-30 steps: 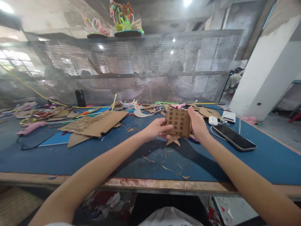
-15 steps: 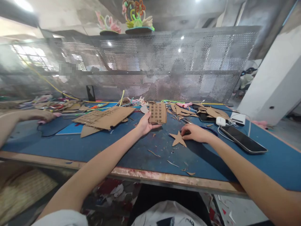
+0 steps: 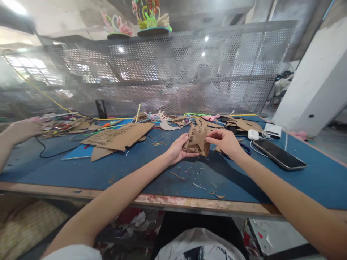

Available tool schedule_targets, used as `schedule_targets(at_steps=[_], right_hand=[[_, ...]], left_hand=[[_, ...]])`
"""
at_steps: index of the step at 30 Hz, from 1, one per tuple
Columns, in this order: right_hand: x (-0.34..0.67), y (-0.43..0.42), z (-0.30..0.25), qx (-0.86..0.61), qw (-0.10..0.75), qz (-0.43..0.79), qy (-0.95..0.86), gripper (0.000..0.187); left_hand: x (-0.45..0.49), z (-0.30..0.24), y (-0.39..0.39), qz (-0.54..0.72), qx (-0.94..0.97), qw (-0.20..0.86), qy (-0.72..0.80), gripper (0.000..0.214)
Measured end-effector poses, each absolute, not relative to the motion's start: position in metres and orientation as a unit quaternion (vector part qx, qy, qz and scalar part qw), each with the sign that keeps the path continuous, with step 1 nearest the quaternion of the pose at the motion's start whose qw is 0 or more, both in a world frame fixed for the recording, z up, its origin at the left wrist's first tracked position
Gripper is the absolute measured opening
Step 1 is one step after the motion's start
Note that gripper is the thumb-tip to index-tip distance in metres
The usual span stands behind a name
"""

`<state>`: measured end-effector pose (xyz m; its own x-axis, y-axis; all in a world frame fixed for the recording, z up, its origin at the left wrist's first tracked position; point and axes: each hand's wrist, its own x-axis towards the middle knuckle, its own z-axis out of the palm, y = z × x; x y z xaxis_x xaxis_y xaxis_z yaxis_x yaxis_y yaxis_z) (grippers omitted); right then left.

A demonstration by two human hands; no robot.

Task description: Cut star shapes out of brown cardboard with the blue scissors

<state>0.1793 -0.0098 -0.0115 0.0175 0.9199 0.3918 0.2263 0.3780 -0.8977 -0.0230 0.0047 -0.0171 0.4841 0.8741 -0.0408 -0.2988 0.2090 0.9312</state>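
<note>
My left hand grips a small piece of printed brown cardboard by its left side, thumb in front and fingers beneath. My right hand pinches a cardboard star, which lies flat over the front of the printed piece. Both are held above the blue tabletop. The dark blue loop of a tool handle shows just behind my right hand; the rest of it is hidden.
Larger cardboard sheets lie to the left on a blue board. A phone and white charger are at right. Cardboard offcuts line the back before a perforated metal screen. Another person's hand is at far left.
My right hand has lifted the star off the table and brought it onto the printed cardboard. My left hand has moved right with that cardboard. The other person's hand has shifted left.
</note>
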Motion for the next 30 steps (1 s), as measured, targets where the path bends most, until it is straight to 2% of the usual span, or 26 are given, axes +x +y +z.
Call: schedule_targets(at_steps=[8,26,28,30], right_hand=[[0.1813,-0.0147,-0.0093,-0.494,0.493,0.178,-0.694,0.014],[0.1823,-0.0163,-0.009,-0.483,0.484,0.058,-0.727,0.005],[0.1806,-0.016,-0.0113,-0.488,0.51,0.049,-0.706,0.009],[0.1787,-0.0151,-0.0137,-0.498,0.552,0.085,-0.664,0.024]], left_hand=[[-0.0179,-0.0202,-0.0002,0.389,0.502,0.712,0.301,0.028],[-0.0174,-0.0193,-0.0022,0.416,0.527,0.69,0.27,0.035],[-0.0169,-0.0186,-0.0034,0.422,0.526,0.688,0.269,0.037],[-0.0164,-0.0178,-0.0045,0.428,0.524,0.686,0.268,0.037]])
